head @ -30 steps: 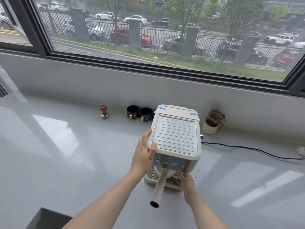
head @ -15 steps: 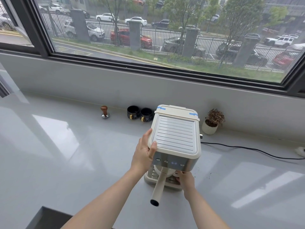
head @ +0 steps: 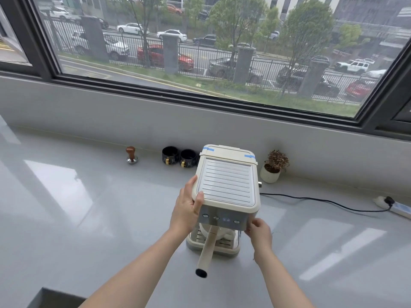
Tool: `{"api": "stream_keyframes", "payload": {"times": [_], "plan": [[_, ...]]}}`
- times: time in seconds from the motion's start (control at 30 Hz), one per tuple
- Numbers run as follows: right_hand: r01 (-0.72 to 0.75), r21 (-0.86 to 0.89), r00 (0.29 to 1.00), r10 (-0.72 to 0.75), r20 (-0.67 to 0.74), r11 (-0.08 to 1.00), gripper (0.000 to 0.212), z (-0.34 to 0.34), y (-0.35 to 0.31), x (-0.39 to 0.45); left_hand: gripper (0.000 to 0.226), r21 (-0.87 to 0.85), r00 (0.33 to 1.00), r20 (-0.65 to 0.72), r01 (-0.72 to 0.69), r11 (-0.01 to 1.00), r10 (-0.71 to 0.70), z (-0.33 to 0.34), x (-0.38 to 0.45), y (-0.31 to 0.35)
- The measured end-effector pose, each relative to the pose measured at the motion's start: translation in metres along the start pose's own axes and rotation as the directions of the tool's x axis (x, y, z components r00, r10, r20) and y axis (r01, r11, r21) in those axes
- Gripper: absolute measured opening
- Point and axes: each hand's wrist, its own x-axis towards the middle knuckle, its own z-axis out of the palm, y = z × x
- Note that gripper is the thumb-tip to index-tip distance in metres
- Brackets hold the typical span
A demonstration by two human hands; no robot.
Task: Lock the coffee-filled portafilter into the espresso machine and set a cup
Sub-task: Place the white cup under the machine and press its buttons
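Your left hand [head: 186, 210] clasps the espresso machine [head: 226, 190] top's front-left corner; your right hand [head: 259, 232] fingertips touch its front-right corner, holding nothing. One portafilter [head: 206, 250], two black cups [head: 179, 155] near the counter's back edge.

Two bare forearms are seen entering from the bottom edge. No sleeves are worn on the parts shown, and no watch, ring or glove is seen. The left hand [head: 186, 210] and the right hand [head: 259, 234] are uncovered, with short, unpainted nails. The arms are slim and cut off by the frame below the elbows.
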Motion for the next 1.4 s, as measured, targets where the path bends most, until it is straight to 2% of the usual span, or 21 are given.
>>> {"api": "stream_keyframes", "payload": {"times": [0.13,0.27,0.4,0.53,0.63,0.73,0.97,1.1,1.4], "plan": [[0.178,0.166,0.979,-0.158,-0.126,0.970,0.016,-0.010,-0.033,-0.019,0.062,-0.007,1.000,-0.010,-0.010,1.000,0.010,0.001,0.001,0.000],[0.396,0.163,0.917,-0.379,-0.127,0.904,0.026,-0.009,-0.058,-0.045,0.064,-0.008,1.000,-0.021,-0.016,1.000,0.016,0.002,0.001,0.000],[0.582,-0.011,0.813,-0.582,-0.009,0.813,0.051,0.001,-0.046,-0.056,0.064,-0.004,0.999,-0.027,-0.022,1.000,0.022,0.002,0.001,-0.001],[0.727,-0.181,0.675,-0.737,0.014,0.662,0.057,0.005,-0.033,-0.055,0.063,0.004,0.999,-0.028,-0.023,1.000,0.023,0.003,0.001,-0.001],[0.765,-0.218,0.621,-0.784,0.003,0.605,0.067,0.005,-0.030,-0.051,0.063,0.002,0.999,-0.037,-0.024,1.000,0.024,0.003,0.001,-0.002],[0.774,-0.244,0.600,-0.800,-0.015,0.584,0.068,0.006,-0.029,-0.049,0.061,0.006,0.999,-0.041,-0.023,1.000,0.023,0.004,0.002,-0.004],[0.756,-0.353,0.597,-0.802,0.026,0.551,0.078,0.009,-0.023,-0.045,0.057,-0.001,0.999,-0.042,-0.021,1.000,0.021,0.005,0.003,-0.004],[0.734,-0.340,0.626,-0.780,0.002,0.588,0.076,0.011,-0.023,-0.047,0.061,-0.017,0.999,-0.050,-0.016,1.000,0.015,0.005,0.003,-0.004],[0.755,-0.333,0.596,-0.803,-0.010,0.564,0.073,0.007,-0.022,-0.047,0.066,-0.030,0.999,-0.035,-0.004,1.000,0.003,0.004,0.002,-0.003]]}}
